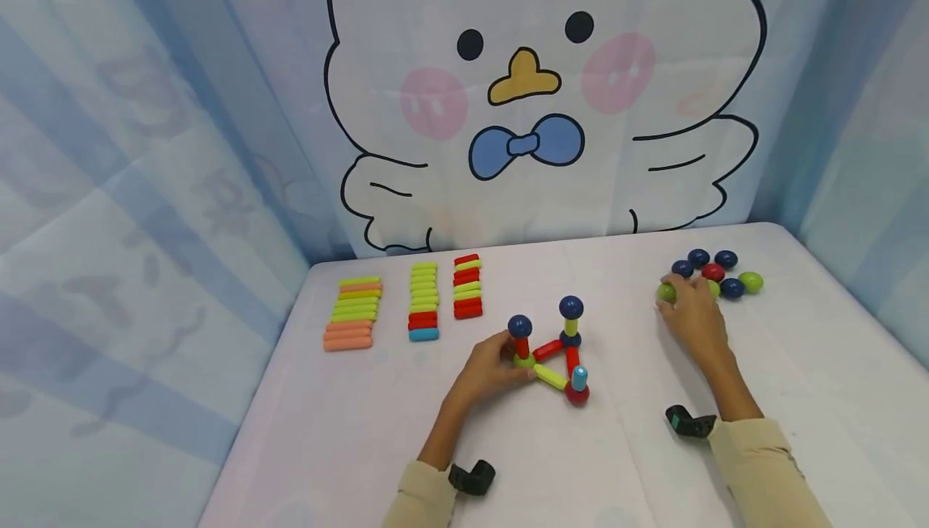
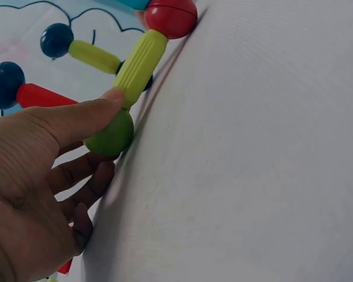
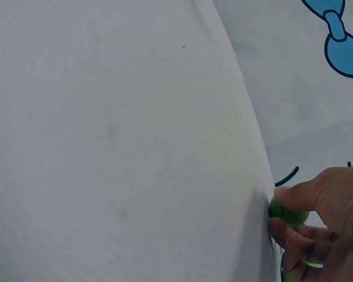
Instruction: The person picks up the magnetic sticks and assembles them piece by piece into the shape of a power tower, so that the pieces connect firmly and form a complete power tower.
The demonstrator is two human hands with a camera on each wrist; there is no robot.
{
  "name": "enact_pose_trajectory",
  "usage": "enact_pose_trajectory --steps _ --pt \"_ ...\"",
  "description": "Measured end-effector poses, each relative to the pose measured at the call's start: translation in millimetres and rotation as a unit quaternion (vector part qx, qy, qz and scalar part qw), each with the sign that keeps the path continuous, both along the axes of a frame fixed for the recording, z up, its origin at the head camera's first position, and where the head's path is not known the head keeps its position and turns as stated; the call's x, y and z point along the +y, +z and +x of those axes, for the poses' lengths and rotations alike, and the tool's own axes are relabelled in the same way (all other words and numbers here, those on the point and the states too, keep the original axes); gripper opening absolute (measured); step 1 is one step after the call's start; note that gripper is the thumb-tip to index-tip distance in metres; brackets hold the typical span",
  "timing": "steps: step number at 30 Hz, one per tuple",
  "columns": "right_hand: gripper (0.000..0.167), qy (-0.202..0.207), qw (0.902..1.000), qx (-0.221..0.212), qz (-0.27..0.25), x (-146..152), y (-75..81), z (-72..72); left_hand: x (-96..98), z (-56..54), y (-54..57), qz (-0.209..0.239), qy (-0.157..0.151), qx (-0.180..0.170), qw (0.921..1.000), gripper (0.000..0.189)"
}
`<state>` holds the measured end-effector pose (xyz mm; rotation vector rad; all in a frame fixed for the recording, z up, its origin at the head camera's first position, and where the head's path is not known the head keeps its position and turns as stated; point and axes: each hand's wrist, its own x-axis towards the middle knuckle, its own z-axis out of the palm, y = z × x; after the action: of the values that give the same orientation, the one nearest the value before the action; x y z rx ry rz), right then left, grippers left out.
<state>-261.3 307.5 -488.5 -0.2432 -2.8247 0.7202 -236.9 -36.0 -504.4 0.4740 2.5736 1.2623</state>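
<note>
On the table stands a triangular frame of magnetic rods and balls. Its base joins a green ball (image 2: 115, 135), a red ball (image 1: 576, 394) and a dark blue ball by red rods and a yellow-green rod (image 1: 551, 376). Upright rods rise from the corners, two of them topped with blue balls (image 1: 571, 307); the third is a light blue rod (image 1: 579, 377). My left hand (image 1: 492, 367) grips the green corner ball, thumb in front and fingers behind. At the far right, my right hand (image 1: 695, 320) pinches a loose green ball (image 3: 289, 212) between thumb and fingers.
Beside the right hand lie several loose balls, among them a red ball (image 1: 714, 272) and a green ball (image 1: 751, 282). Rods lie in three columns at the left: an orange and yellow column (image 1: 353, 314), a mostly green column (image 1: 424, 294) and a red and green column (image 1: 468, 286).
</note>
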Motion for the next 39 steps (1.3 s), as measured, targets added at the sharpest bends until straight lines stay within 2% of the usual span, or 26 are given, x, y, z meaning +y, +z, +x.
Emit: enact_pose_trajectory --steps 4,8,12,15,20,23,28,32,35,39 --pt "0.043 0.052 0.9984 -0.017 -0.016 -1.7 -3.5 -0.7 1.1 3.5 2.1 0.001 0.0 0.016 0.9999 0.044" --pt "0.043 0.117 0.9902 -0.026 -0.071 -8.6 -0.4 0.8 3.1 6.1 0.8 0.001 0.021 0.035 0.9992 0.042" --pt "0.046 0.184 0.9716 -0.038 -0.145 -22.4 8.4 6.7 6.3 8.3 -1.5 0.004 0.057 0.042 0.9975 0.043" --pt "0.045 0.237 0.9527 -0.032 -0.188 -36.2 17.4 12.5 8.6 9.8 -2.8 0.008 0.079 0.043 0.9959 0.043" --pt "0.04 0.316 0.9209 -0.01 -0.228 -58.7 36.2 23.5 11.7 11.7 -1.9 0.01 0.097 0.041 0.9944 0.04" --pt "0.037 0.346 0.912 0.004 -0.221 -65.7 42.5 29.2 13.5 12.5 -0.2 0.011 0.096 0.038 0.9945 0.04" --pt "0.037 0.374 0.9037 0.005 -0.208 -70.0 42.2 33.9 15.4 13.4 0.3 0.006 0.095 0.038 0.9947 0.04" --pt "0.038 0.378 0.9047 0.013 -0.196 -72.3 38.7 33.1 16.4 13.1 -0.9 -0.008 0.096 0.041 0.9945 0.04" --pt "0.038 0.374 0.9081 0.02 -0.187 -73.8 36.4 31.6 17.2 12.4 -0.7 -0.037 0.088 0.05 0.9942 0.041" --pt "0.04 0.371 0.9094 0.018 -0.187 -75.1 35.9 30.7 17.5 12.2 2.7 -0.086 0.064 0.08 0.991 0.042"
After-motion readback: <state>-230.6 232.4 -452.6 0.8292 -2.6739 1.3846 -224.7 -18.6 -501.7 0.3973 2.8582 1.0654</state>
